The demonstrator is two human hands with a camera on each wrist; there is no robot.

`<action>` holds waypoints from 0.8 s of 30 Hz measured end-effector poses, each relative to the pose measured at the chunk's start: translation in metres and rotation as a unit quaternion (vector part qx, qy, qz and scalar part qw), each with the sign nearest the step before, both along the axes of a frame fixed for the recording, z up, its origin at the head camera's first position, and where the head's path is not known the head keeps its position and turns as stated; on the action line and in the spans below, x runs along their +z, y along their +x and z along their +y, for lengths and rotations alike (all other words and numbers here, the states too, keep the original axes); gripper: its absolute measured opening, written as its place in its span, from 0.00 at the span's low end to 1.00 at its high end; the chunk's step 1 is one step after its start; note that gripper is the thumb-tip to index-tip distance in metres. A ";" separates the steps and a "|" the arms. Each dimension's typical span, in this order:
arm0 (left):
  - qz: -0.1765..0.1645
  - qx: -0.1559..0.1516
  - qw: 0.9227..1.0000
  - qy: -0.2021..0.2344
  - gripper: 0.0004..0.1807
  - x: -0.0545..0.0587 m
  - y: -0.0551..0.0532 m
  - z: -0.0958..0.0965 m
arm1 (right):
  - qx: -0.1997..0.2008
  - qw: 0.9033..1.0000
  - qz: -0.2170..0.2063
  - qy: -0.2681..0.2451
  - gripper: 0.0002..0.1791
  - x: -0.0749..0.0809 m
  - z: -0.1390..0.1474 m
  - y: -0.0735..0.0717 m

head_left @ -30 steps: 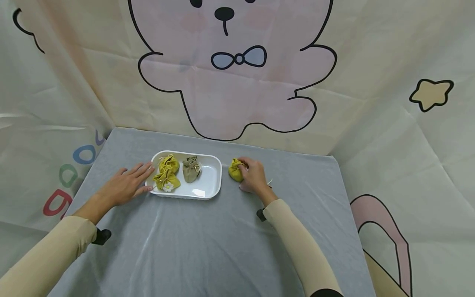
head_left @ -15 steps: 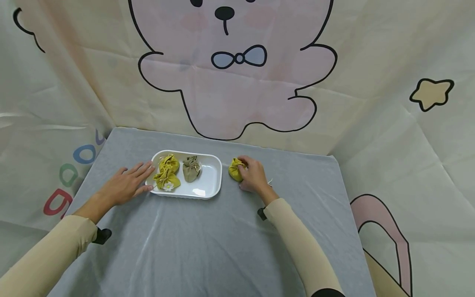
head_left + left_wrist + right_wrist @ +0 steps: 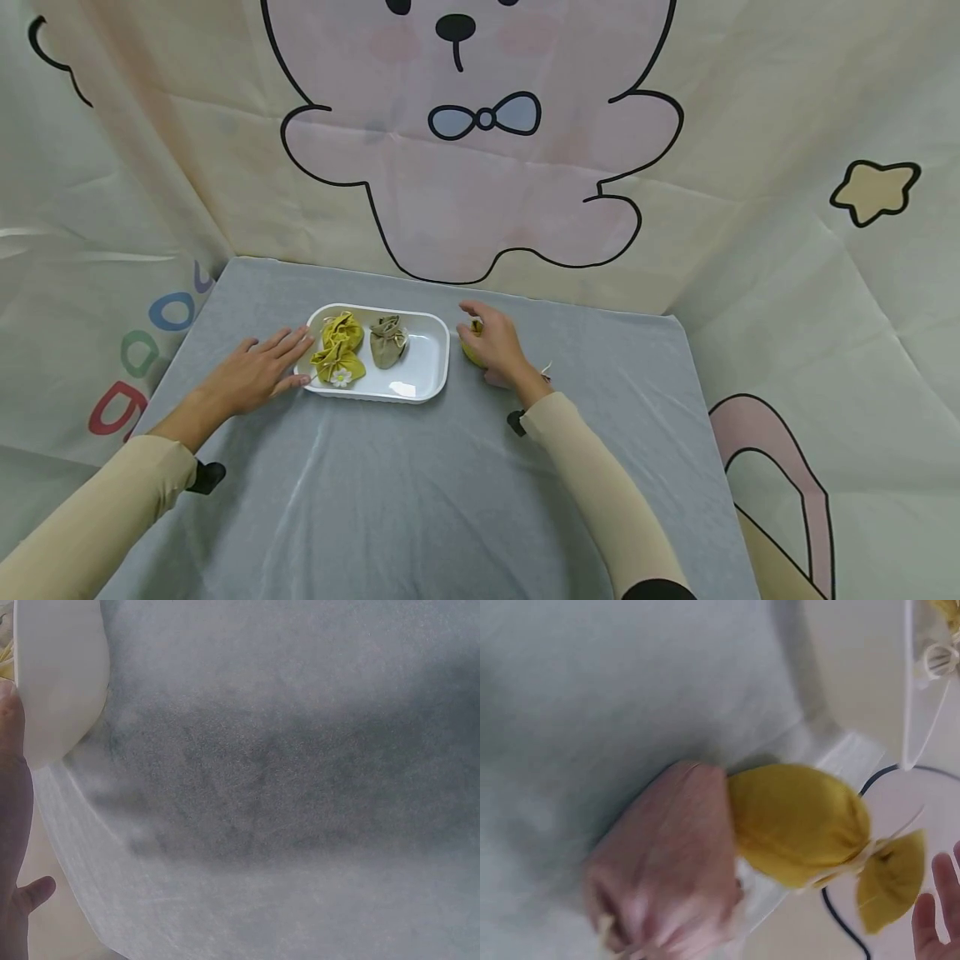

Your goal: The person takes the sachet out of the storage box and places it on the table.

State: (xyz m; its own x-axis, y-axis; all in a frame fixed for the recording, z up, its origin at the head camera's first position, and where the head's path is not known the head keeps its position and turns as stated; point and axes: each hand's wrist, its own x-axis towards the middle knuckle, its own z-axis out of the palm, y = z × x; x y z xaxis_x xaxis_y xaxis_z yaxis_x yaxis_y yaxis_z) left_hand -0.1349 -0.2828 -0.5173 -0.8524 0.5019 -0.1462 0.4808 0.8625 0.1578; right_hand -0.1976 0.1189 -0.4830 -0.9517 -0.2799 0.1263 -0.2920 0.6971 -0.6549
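My left hand (image 3: pixel 251 375) rests with straight fingers at the left rim of a white tray (image 3: pixel 426 360). In the tray sit a pair of yellow drawstring pouches (image 3: pixel 335 364), one with a white flower, and an olive-grey drawstring pouch (image 3: pixel 386 348). To the right of the tray, my right hand (image 3: pixel 498 342) hovers over another yellow pouch (image 3: pixel 799 821), fingers and thumb apart, holding nothing. That pouch lies on the cloth, partly hidden by the hand in the head view. A dusty-pink drawstring pouch (image 3: pixel 667 862) stands beside it, mostly hidden under the right wrist.
A grey-blue cloth (image 3: pixel 420 483) covers the table. Behind it hangs a printed curtain (image 3: pixel 480 208) with a pink bear, and similar printed fabric (image 3: pixel 810 333) closes in the sides.
My right hand has let go of the yellow pouch; its fingers have spread and moved slightly up and left. The pouch stays in place. My left hand and the tray have not moved.
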 end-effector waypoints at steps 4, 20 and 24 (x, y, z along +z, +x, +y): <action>0.006 0.000 1.000 0.007 0.41 0.000 0.001 0.000 | 0.021 1.000 0.023 -0.003 0.21 0.004 -0.014 -0.002; -0.002 -0.001 1.000 -0.006 0.41 0.002 0.000 0.001 | 0.079 0.996 -0.012 0.027 0.27 -0.001 -0.062 0.001; -0.005 0.001 1.000 -0.005 0.41 0.002 0.001 0.001 | 0.092 0.995 -0.034 0.033 0.28 0.000 -0.074 0.003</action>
State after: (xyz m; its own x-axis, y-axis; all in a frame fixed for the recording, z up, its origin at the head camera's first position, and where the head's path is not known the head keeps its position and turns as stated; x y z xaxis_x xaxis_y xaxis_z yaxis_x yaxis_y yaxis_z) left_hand -0.1335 -0.2816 -0.5153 -0.8520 0.4983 -0.1604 0.4770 0.8652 0.1544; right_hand -0.1943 0.0452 -0.4832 -0.8890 -0.4562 0.0392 -0.3755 0.6773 -0.6327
